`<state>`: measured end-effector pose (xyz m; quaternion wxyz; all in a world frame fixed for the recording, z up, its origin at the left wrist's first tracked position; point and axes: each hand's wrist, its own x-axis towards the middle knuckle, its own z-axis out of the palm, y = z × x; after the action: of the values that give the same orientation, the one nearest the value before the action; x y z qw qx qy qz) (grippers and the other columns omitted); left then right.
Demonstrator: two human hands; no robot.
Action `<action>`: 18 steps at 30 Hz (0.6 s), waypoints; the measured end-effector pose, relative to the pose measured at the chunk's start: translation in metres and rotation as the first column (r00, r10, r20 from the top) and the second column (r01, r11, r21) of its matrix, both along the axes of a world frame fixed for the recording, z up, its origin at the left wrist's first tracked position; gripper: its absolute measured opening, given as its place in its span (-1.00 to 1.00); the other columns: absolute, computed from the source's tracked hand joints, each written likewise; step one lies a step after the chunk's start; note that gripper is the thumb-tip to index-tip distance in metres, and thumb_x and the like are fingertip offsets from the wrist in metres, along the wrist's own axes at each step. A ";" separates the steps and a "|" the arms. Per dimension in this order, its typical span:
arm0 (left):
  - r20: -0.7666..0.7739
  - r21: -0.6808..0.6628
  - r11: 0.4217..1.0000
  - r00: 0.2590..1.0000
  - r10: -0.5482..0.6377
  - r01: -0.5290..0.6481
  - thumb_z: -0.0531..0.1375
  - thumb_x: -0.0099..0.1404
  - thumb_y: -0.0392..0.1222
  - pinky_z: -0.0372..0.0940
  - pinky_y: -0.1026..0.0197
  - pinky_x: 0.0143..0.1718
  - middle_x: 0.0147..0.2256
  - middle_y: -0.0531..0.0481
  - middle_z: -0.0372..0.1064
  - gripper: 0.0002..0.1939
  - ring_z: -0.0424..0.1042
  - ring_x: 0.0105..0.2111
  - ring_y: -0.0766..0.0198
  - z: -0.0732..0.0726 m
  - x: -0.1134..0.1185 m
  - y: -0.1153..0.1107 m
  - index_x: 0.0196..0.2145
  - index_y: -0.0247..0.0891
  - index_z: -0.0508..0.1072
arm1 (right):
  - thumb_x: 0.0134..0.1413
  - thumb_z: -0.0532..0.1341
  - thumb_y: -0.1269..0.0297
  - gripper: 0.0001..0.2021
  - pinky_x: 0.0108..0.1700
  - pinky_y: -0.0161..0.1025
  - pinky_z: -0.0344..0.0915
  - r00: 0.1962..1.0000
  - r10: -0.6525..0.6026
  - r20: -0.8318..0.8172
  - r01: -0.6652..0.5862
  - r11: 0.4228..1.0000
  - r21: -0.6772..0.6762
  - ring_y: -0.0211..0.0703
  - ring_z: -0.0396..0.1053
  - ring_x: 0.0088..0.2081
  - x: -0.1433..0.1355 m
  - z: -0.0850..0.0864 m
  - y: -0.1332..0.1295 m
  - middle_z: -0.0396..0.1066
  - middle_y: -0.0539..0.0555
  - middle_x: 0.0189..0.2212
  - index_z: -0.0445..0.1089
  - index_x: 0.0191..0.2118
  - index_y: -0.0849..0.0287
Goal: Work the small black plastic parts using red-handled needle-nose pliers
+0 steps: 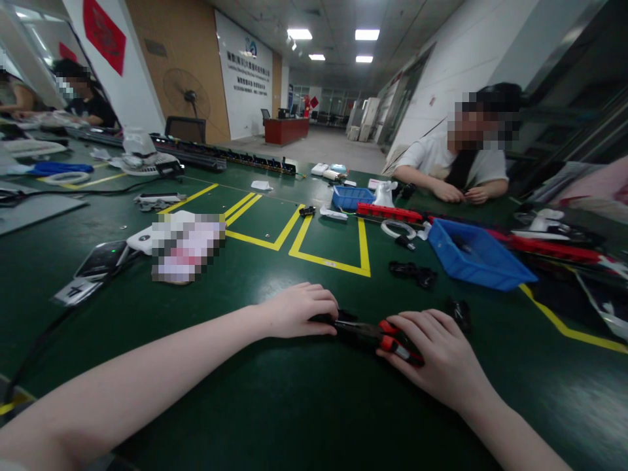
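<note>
Over the green tabletop, my right hand [434, 350] is closed around the red-and-black handles of a pair of pliers [366, 330]. The pliers' jaws point left, toward my left hand [301, 310]. Fingers and thumb of that left hand pinch a small black part [322, 318], mostly covered by the fingers. The jaws reach the dark piece close by my left fingertips; whether they grip it I cannot tell. Black cable-like bundles [413, 273] and another dark bundle [460, 315] lie just beyond my right hand.
A blue bin [478, 255] stands at the right, near red rails [390, 212] and a smaller blue bin [352, 197]. Yellow tape [326, 261] marks the green table [275, 418]. At left lie a phone [189, 248] and a black device [102, 260]. A co-worker [456, 157] sits across.
</note>
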<state>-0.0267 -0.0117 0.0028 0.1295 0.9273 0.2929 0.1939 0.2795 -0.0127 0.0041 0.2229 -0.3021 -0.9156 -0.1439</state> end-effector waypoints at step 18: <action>0.000 0.006 1.000 1.000 -0.007 0.007 0.21 0.37 -0.09 0.26 0.15 -0.11 -0.04 -0.08 0.41 -0.83 0.40 -0.08 0.16 0.001 0.000 -0.001 -0.14 -0.20 0.46 | 0.08 0.27 0.06 -0.56 0.05 0.05 0.22 1.000 0.006 -0.003 -0.005 0.999 0.042 0.02 0.44 -0.12 0.004 0.000 0.001 0.50 0.18 -0.11 0.37 0.04 0.14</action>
<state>-0.0269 -0.0125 0.0033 0.1273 0.9287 0.2889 0.1944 0.2835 -0.0119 0.0043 0.2312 -0.2950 -0.9128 -0.1621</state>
